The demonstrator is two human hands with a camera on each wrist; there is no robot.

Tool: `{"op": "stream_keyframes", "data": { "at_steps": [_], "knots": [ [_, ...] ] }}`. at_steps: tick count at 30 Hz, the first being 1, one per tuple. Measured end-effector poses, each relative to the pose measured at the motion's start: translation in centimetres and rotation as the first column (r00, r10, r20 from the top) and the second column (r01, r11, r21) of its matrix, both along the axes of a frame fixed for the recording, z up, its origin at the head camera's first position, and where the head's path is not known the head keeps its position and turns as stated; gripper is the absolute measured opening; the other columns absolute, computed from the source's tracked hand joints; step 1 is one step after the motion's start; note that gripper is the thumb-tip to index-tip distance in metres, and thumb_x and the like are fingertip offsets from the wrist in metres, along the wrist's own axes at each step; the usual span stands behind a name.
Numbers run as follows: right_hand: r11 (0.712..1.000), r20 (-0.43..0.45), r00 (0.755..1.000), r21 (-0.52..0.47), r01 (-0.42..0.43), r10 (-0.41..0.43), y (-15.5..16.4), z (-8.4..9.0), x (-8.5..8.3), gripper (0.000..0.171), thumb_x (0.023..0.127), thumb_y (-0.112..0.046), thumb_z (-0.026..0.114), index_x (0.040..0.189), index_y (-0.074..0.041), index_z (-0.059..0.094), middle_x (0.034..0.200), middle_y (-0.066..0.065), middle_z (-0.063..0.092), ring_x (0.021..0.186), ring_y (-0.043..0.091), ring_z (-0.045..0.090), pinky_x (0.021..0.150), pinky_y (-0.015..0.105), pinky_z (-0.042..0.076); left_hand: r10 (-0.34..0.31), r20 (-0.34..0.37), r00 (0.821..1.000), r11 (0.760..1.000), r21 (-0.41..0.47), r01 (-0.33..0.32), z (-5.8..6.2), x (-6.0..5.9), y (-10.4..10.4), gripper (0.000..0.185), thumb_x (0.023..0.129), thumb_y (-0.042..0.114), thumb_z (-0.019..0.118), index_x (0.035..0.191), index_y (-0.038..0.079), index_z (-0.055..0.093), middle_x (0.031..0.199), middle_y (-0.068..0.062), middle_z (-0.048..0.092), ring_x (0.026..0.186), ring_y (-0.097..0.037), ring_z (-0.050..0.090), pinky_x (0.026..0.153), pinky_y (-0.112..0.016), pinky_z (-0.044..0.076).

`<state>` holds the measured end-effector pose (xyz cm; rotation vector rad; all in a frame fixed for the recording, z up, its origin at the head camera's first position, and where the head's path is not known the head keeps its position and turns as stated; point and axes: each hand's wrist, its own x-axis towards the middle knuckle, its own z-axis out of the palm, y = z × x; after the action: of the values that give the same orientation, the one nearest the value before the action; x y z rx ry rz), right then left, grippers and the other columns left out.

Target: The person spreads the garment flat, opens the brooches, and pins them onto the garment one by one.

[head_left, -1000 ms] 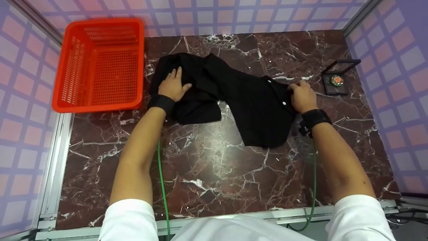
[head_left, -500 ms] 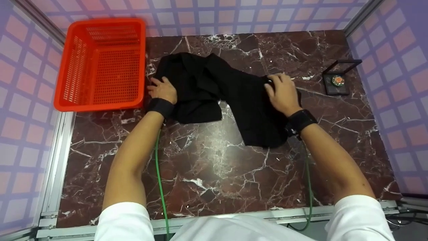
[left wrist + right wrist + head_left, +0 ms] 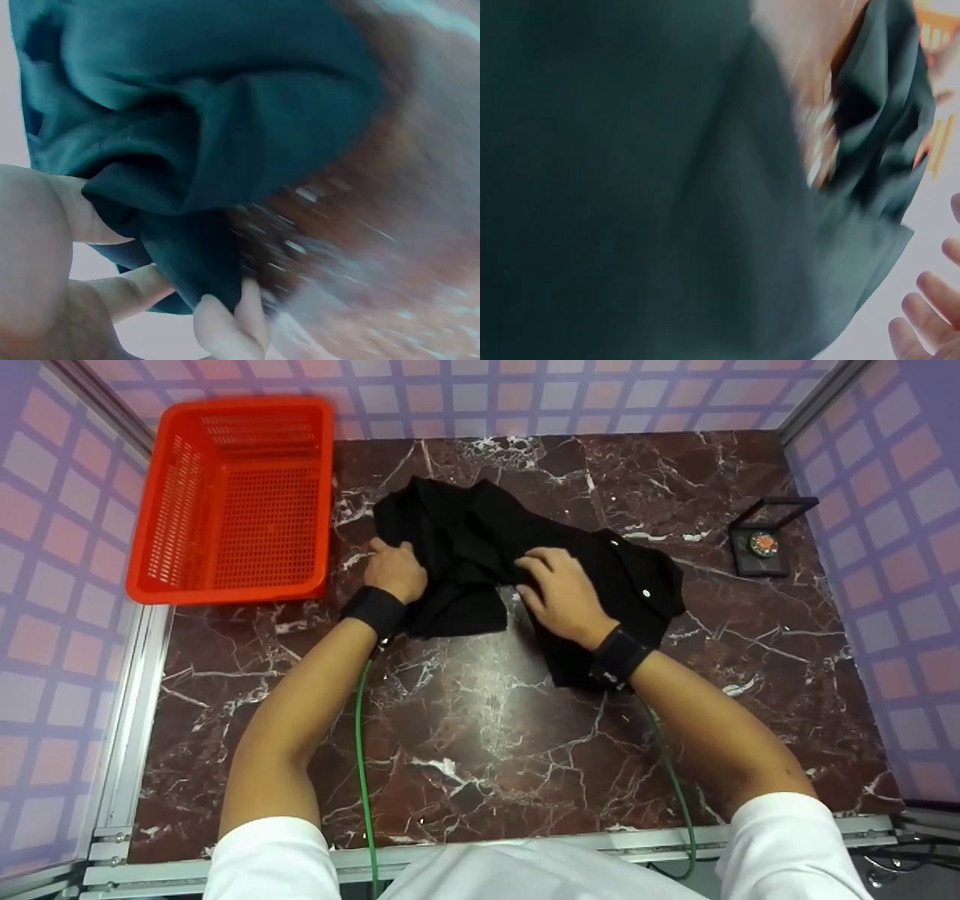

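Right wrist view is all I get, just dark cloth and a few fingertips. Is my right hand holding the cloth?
Observer: From the head view, no grip: the right hand lies on the black shirt with its fingers spread, near the middle.
Operator: And the left hand?
Observer: The left hand has a grip on the shirt's left edge; the left wrist view shows fingers curled round a fold.
Operator: Anything else on the table?
Observer: A red basket stands at the far left, apart from the shirt, and a small black case sits at the right.
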<state>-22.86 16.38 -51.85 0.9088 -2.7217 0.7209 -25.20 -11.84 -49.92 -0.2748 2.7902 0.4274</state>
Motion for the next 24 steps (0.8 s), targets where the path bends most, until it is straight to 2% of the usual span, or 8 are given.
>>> {"op": "stream_keyframes", "data": {
  "at_steps": [3, 6, 9, 12, 15, 18, 20, 24],
  "knots": [
    [0.999, -0.016, 0.999, -0.018, -0.050, 0.050, -1.5, 0.2, 0.7, 0.042, 0.096, -0.029, 0.067, 0.130, -0.005, 0.063, 0.132, 0.015, 0.057, 0.123, 0.033, 0.051, 0.099, 0.050, 0.042, -0.033, -0.014, 0.999, 0.999, 0.003, 0.033, 0.9, 0.4, 1.4, 0.052, 0.096, 0.030, 0.054, 0.141, 0.003, 0.054, 0.142, -0.034, 0.033, 0.107, -0.044, 0.061, 0.088, -0.051, 0.052],
    [0.996, -0.023, 0.996, -0.021, -0.090, 0.089, -2.9, 0.3, 1.2, 0.050, 0.094, -0.034, 0.071, 0.131, -0.003, 0.061, 0.132, 0.015, 0.056, 0.123, 0.032, 0.051, 0.104, 0.047, 0.040, -0.071, -0.026, 0.997, 0.997, 0.005, 0.071, 1.8, 0.7, 2.9, 0.055, 0.095, 0.036, 0.056, 0.137, 0.001, 0.058, 0.155, -0.034, 0.023, 0.106, -0.043, 0.063, 0.087, -0.051, 0.053],
    [0.994, -0.007, 0.994, -0.017, -0.108, 0.108, -4.1, 0.5, 1.6, 0.062, 0.091, -0.041, 0.073, 0.134, 0.001, 0.057, 0.133, 0.017, 0.056, 0.125, 0.032, 0.051, 0.110, 0.044, 0.036, -0.115, -0.052, 0.992, 0.993, 0.033, 0.117, 2.7, 0.9, 4.4, 0.055, 0.095, 0.039, 0.056, 0.132, 0.000, 0.063, 0.156, -0.029, 0.029, 0.105, -0.042, 0.064, 0.087, -0.051, 0.053],
    [0.997, 0.019, 0.997, -0.030, -0.076, 0.077, -5.0, 0.9, 1.7, 0.070, 0.088, -0.046, 0.075, 0.135, 0.003, 0.056, 0.132, 0.017, 0.057, 0.123, 0.031, 0.052, 0.110, 0.040, 0.036, -0.163, -0.096, 0.982, 0.979, 0.105, 0.172, 3.5, 0.8, 5.7, 0.049, 0.096, 0.037, 0.056, 0.123, -0.002, 0.068, 0.139, -0.025, 0.051, 0.108, -0.043, 0.063, 0.091, -0.052, 0.052],
    [0.998, 0.035, 0.999, -0.057, 0.000, 0.002, -5.5, 1.1, 1.6, 0.066, 0.088, -0.046, 0.076, 0.131, 0.002, 0.060, 0.126, 0.015, 0.062, 0.116, 0.030, 0.057, 0.105, 0.038, 0.042, -0.184, -0.142, 0.973, 0.955, 0.207, 0.211, 3.9, 0.6, 6.4, 0.037, 0.095, 0.029, 0.060, 0.108, -0.004, 0.071, 0.115, -0.021, 0.066, 0.104, -0.041, 0.065, 0.090, -0.049, 0.052],
    [0.995, 0.064, 0.996, -0.078, 0.065, -0.060, -5.5, 1.1, 1.5, 0.054, 0.088, -0.043, 0.077, 0.121, -0.002, 0.068, 0.117, 0.012, 0.067, 0.108, 0.029, 0.062, 0.097, 0.039, 0.047, -0.181, -0.156, 0.971, 0.929, 0.298, 0.221, 3.9, 0.3, 6.6, 0.022, 0.092, 0.018, 0.061, 0.086, 0.000, 0.071, 0.096, -0.016, 0.070, 0.089, -0.032, 0.067, 0.081, -0.042, 0.054],
    [0.994, 0.087, 0.993, -0.073, 0.087, -0.081, -5.5, 1.0, 1.4, 0.047, 0.088, -0.039, 0.078, 0.117, -0.004, 0.071, 0.112, 0.010, 0.069, 0.104, 0.028, 0.063, 0.092, 0.040, 0.050, -0.168, -0.154, 0.974, 0.919, 0.333, 0.211, 3.7, 0.2, 6.7, 0.018, 0.090, 0.012, 0.061, 0.076, 0.005, 0.070, 0.088, -0.010, 0.070, 0.082, -0.026, 0.065, 0.076, -0.037, 0.053],
    [0.993, 0.097, 0.989, -0.027, 0.111, -0.108, -5.5, 0.5, 1.1, 0.043, 0.086, -0.035, 0.080, 0.115, -0.005, 0.072, 0.109, 0.010, 0.068, 0.101, 0.028, 0.062, 0.087, 0.041, 0.051, -0.166, -0.167, 0.972, 0.911, 0.351, 0.216, 3.6, 0.0, 6.7, 0.020, 0.086, 0.006, 0.060, 0.071, 0.007, 0.073, 0.083, -0.005, 0.072, 0.081, -0.022, 0.064, 0.076, -0.032, 0.052]
  ]
}}
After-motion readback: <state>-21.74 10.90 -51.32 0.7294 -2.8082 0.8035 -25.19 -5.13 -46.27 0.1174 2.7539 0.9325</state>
